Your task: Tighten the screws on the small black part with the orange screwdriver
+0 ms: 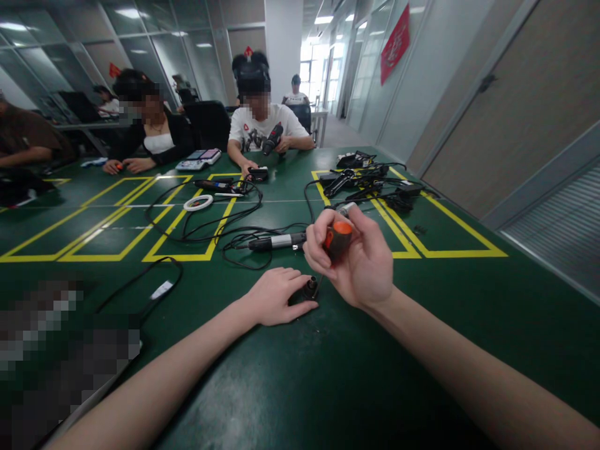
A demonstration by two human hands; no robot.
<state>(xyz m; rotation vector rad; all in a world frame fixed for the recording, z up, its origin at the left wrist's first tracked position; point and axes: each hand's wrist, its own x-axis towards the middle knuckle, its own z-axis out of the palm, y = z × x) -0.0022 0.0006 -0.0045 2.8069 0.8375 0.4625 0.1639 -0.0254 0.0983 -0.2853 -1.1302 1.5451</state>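
Observation:
My right hand (359, 259) is wrapped round the orange and black handle of a screwdriver (338, 237), whose thin shaft points down at a small black round part (310, 287). My left hand (276, 297) rests on the green table (337, 375) and pinches that small black part between thumb and fingers, holding it against the tabletop. A black and silver pen-shaped tool (276, 242) with a cable lies just beyond my hands.
Black cables (206, 225) loop across yellow-taped squares; a white ring (198, 202) lies among them. More black tools and chargers (370, 184) are piled at the right rear. Two people sit across the table; one holds a drill (272, 139). A blurred object lies at my near left.

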